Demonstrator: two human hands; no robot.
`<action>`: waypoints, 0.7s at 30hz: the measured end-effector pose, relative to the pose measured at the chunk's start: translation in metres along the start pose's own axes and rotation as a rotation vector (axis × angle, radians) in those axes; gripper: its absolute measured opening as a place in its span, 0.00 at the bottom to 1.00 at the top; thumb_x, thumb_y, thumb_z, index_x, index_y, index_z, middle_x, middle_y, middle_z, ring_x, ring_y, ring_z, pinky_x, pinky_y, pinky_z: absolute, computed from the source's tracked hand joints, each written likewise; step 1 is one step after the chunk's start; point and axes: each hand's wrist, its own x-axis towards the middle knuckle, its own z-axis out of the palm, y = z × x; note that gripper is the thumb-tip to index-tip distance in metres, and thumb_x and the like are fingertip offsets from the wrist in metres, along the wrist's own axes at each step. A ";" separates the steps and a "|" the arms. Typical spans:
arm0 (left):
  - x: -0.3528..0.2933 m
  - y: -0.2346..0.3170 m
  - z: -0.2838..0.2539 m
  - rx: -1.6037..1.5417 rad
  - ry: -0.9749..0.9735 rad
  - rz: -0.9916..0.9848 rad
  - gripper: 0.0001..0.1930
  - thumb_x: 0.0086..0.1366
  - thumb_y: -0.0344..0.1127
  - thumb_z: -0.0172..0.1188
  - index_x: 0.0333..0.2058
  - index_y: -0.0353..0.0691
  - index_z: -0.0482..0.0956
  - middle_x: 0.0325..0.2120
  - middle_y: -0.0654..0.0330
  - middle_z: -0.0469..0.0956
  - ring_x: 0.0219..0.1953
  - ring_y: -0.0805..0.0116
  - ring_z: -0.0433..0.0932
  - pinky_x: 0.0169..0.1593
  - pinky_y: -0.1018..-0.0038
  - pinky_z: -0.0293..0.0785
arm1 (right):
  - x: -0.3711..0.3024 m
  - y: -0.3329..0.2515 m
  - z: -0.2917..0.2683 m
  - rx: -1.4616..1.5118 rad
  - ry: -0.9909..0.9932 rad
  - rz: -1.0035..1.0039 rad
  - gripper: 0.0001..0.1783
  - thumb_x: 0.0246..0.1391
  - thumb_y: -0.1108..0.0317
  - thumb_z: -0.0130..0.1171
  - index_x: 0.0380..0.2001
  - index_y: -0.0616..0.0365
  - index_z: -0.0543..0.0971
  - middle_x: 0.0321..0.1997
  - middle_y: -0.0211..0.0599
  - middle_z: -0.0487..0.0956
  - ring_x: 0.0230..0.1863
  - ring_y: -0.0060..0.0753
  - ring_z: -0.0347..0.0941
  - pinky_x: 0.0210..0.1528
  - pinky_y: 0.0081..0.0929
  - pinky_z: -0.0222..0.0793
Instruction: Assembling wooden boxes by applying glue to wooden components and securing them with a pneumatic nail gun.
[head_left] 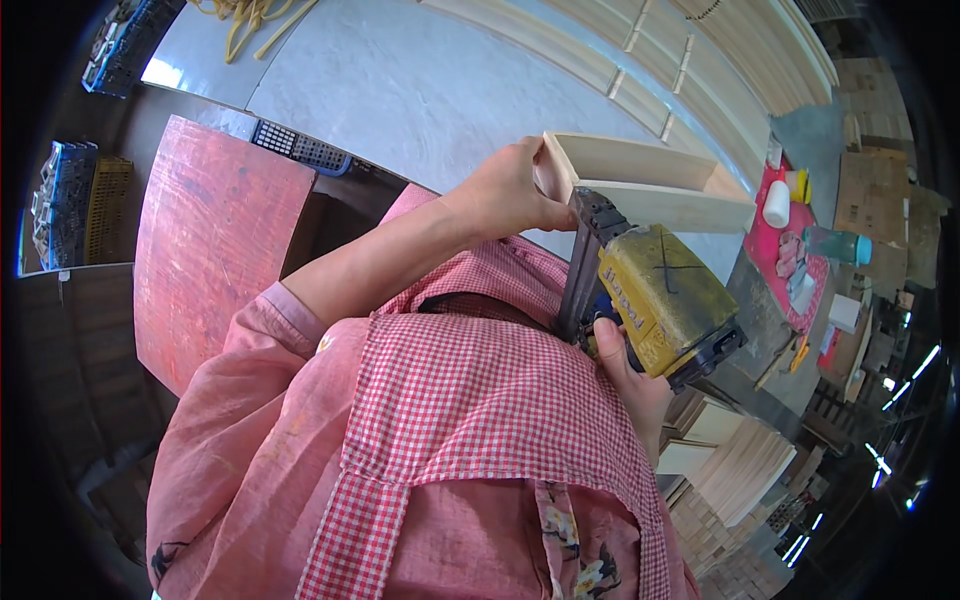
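Observation:
My left hand [505,190] grips the near left end of a pale, narrow wooden box [670,208], with the thumb on the near side and the fingers round the far side. The box is open on top and rests on or just over the grey tabletop. My right hand [628,370] is wrapped round the handle of a yellow and black nail gun [668,290]; most of its fingers are hidden behind the tool. The gun's dark nose lies against the box's near left corner, close to my left thumb. Whether they actually touch is hard to see.
Pale wooden frames and slats [740,50] lie along the far side of the grey table [400,95]. On the right, a pink tray [765,225] holds a white bottle and cloths beside a teal bottle [835,245]. A worn red board [215,240] stands left, near crates [70,205].

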 end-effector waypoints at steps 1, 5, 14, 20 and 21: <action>0.000 0.001 -0.002 -0.003 0.001 0.000 0.35 0.54 0.26 0.72 0.59 0.23 0.68 0.50 0.44 0.76 0.41 0.57 0.82 0.42 0.72 0.81 | -0.001 -0.003 0.000 -0.003 -0.001 -0.001 0.26 0.57 0.64 0.70 0.55 0.66 0.76 0.57 0.46 0.80 0.50 0.40 0.82 0.48 0.30 0.80; 0.003 0.012 -0.014 -0.225 -0.107 -0.072 0.35 0.55 0.31 0.74 0.58 0.22 0.70 0.49 0.44 0.76 0.44 0.56 0.81 0.47 0.69 0.81 | -0.010 -0.013 -0.001 0.133 0.016 0.117 0.35 0.57 0.54 0.70 0.62 0.57 0.71 0.53 0.36 0.78 0.51 0.32 0.75 0.53 0.26 0.71; 0.008 0.012 -0.016 -0.335 -0.058 -0.031 0.36 0.54 0.39 0.77 0.56 0.22 0.73 0.45 0.44 0.78 0.47 0.54 0.79 0.54 0.67 0.76 | -0.006 0.005 -0.004 0.001 -0.027 0.085 0.29 0.56 0.63 0.71 0.57 0.63 0.73 0.55 0.45 0.79 0.50 0.42 0.80 0.51 0.30 0.78; 0.005 0.014 -0.015 -0.309 -0.057 -0.037 0.39 0.54 0.42 0.77 0.58 0.22 0.72 0.47 0.42 0.77 0.51 0.49 0.77 0.60 0.63 0.73 | -0.003 0.005 -0.004 0.000 -0.021 0.098 0.29 0.55 0.63 0.72 0.56 0.63 0.74 0.55 0.46 0.79 0.50 0.42 0.80 0.51 0.31 0.78; 0.005 0.013 -0.014 -0.310 -0.056 -0.039 0.39 0.54 0.42 0.77 0.58 0.22 0.72 0.47 0.42 0.77 0.51 0.49 0.77 0.60 0.63 0.73 | -0.003 0.005 -0.005 0.000 -0.023 0.099 0.29 0.55 0.63 0.72 0.56 0.63 0.74 0.55 0.46 0.79 0.50 0.42 0.80 0.51 0.31 0.78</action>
